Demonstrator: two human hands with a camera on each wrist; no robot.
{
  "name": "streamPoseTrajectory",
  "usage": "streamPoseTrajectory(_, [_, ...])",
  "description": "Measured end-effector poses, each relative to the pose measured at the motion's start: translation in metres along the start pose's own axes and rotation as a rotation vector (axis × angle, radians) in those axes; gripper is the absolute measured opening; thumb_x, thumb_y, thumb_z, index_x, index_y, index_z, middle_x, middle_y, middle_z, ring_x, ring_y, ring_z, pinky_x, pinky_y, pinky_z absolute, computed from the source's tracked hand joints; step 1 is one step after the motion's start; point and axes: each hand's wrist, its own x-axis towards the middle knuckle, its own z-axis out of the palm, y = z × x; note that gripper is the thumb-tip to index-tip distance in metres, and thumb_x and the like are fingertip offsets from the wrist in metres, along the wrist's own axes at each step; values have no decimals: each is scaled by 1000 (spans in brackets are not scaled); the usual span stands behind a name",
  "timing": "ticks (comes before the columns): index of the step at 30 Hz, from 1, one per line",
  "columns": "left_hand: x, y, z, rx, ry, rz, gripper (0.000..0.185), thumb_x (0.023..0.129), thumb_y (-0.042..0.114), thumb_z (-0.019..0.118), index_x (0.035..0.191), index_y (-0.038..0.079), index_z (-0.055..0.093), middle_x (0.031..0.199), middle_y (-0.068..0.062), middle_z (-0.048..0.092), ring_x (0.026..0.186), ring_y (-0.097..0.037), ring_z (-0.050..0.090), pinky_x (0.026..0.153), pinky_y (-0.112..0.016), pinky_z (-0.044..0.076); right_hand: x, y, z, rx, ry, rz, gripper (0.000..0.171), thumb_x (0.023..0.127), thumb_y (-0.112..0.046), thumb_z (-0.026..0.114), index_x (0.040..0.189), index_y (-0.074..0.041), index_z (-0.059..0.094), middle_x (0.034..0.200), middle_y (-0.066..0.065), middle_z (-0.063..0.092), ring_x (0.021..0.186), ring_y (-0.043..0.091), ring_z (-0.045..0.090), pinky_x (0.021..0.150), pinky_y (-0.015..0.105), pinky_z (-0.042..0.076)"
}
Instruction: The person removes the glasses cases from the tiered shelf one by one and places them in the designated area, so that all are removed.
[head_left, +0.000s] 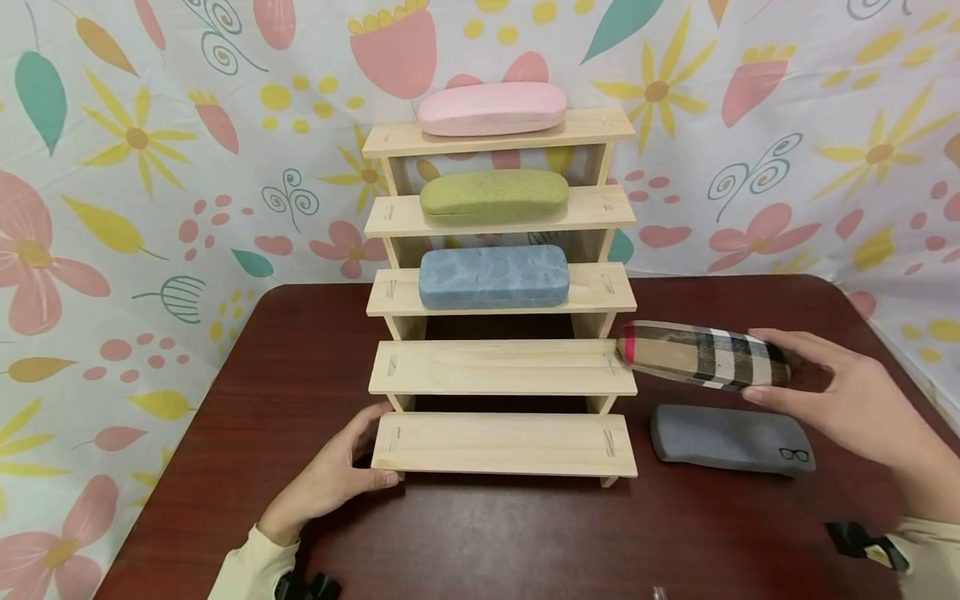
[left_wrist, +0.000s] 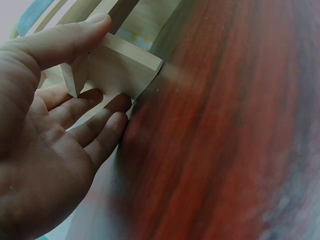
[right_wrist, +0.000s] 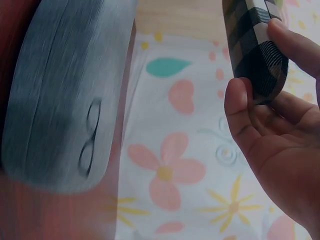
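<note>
My right hand pinches the right end of a plaid glasses case, thumb and fingers on opposite sides. The case is held in the air, its red-striped left end overlapping the right end of a bare step in the head view. My left hand grips the lower left corner of a stepped wooden rack, with the thumb at the front and the fingers against the side panel. On the upper steps lie a pink glasses case, a green one and a blue one.
A grey glasses case with a small glasses print lies on the dark red-brown table, right of the rack and below the plaid case in the head view. Behind the table hangs a flowered cloth.
</note>
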Motion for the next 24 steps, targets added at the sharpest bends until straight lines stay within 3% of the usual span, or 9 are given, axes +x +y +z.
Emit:
streamPoseTrajectory(2, [0,0,0,-1,-1,-4,79,76,13,81,140,22,36,127,-12,48,115,-30,48,88,-35,41,0,9,-1,-14,10,8,77,79,-43,75,144,-20,41,126,15,46,87,20,47,59,33,39])
streamPoseTrajectory(4, [-1,1,0,-5,-1,-8,79,76,13,81,140,23,36,127,-13,48,115,-30,48,88,-36,41,1,17,0,-13,-2,20,80,79,-43,74,146,-18,38,131,20,44,97,27,48,65,42,41])
streamPoseTrajectory(8, [-1,1,1,-11,-5,-10,79,76,13,81,140,23,36,128,-12,47,116,-30,47,89,-36,41,4,34,2,-20,-37,37,84,81,-45,72,148,-15,33,142,29,32,117,51,33,75,62,31])
streamPoseTrajectory(18, [-1,-1,0,-10,-2,9,78,76,12,80,140,22,36,129,-11,47,117,-31,46,91,-35,40,14,66,9,-93,-137,15,86,80,-49,72,145,-6,36,135,34,37,106,46,41,61,46,34])
streamPoseTrajectory(21, [0,-1,0,-19,-4,10,78,76,12,80,140,22,36,131,-11,46,119,-31,45,91,-35,40,16,73,11,-101,-150,13,87,78,-50,72,144,-5,37,132,36,40,104,44,42,61,46,34])
streamPoseTrajectory(24, [0,0,0,-19,-2,4,79,76,12,80,140,23,36,132,-11,45,120,-32,44,92,-35,39,18,77,13,-70,-178,6,86,79,-50,72,144,-6,37,135,35,37,113,50,39,69,54,38])
